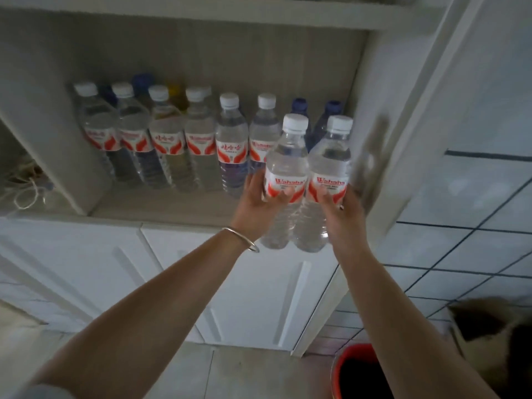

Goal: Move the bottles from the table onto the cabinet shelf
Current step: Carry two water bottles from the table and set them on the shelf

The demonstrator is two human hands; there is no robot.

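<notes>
Two clear plastic water bottles with white caps and red-and-white labels are held up side by side, touching, in front of the right end of the pale cabinet shelf (pixel 161 207). Neither stands on the shelf yet. The left hand (pixel 260 201) grips the left held bottle (pixel 285 180) around the label, with the fingers curled round its front. The right hand (pixel 341 210) grips the right held bottle (pixel 328 182) in the same way; a thin silver bangle (pixel 241 239) sits on the left wrist.

Behind them, on the shelf, a front row of six similar clear bottles with white caps (pixel 184 139) stands upright, close to each other. Further back there are bottles with dark blue caps (pixel 299 106) and, as it seems, one with a yellow cap (pixel 174 90), but this part is dim and blurred.

Just right of the held bottles is the open white cabinet door (pixel 408 125). Below the shelf are closed white cabinet doors (pixel 253 286). At the lower right stands a red bucket (pixel 355 367) on the floor, near the white tiled wall (pixel 475 240).
</notes>
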